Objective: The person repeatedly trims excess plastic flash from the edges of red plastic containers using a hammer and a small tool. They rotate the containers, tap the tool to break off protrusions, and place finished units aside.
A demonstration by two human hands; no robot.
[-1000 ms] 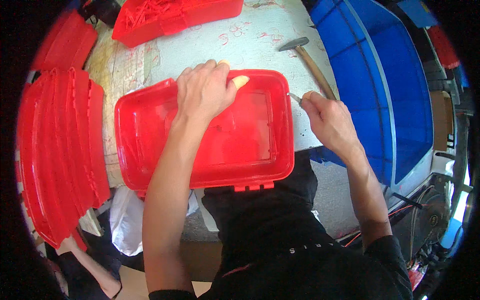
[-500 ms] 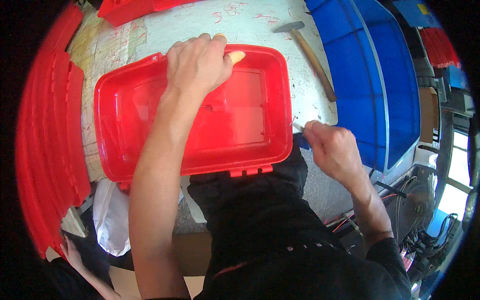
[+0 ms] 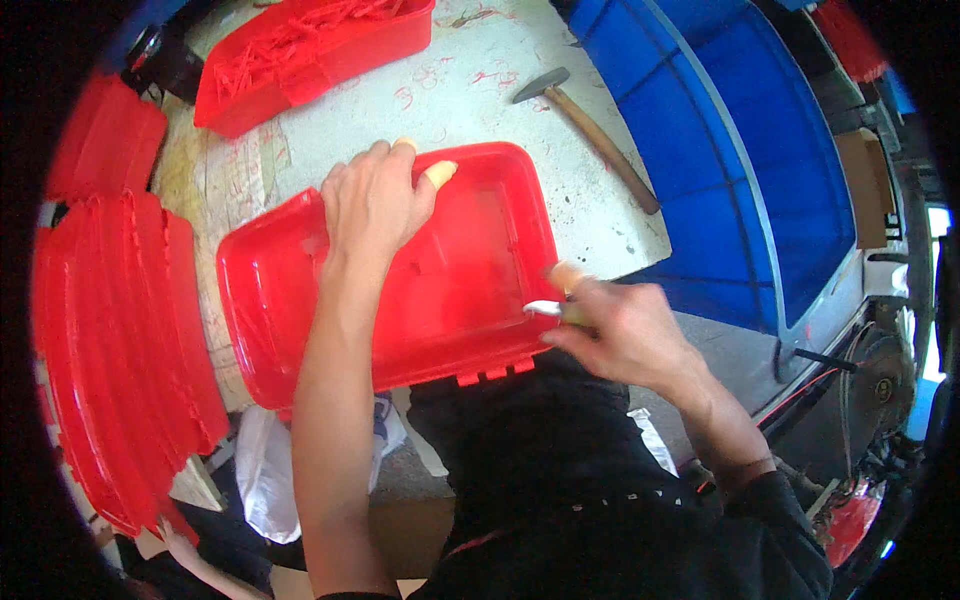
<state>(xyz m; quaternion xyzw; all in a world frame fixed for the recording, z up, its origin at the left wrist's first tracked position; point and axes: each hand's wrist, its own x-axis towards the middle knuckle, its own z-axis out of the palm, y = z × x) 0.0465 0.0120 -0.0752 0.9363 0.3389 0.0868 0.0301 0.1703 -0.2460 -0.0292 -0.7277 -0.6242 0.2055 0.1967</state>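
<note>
A shallow red plastic box [image 3: 460, 260], open side up, lies in front of me at the table's near edge, with hinge lugs on its near side. My left hand [image 3: 370, 200] is closed over its far rim, yellow covers on the thumb and a finger. At the box's right wall, my right hand [image 3: 625, 330] grips a small knife [image 3: 545, 308] with a short, pale, curved blade. The blade overlaps the near right corner; motion blur hides whether it touches. A yellowish cover also shows on a right finger.
A hammer [image 3: 600, 145] with a wooden handle lies beyond the box, beside large blue crates [image 3: 700, 180]. Red scraps fill a red bin [image 3: 330, 65] at the far left. Stacked red plastic parts [image 3: 130, 340] stand at left, with another person's hand [image 3: 185, 550] below them.
My right hand has brought the knife from outside the box's right side to its near right corner. The view has shifted, showing more of the scrap bin. My left hand keeps its hold.
</note>
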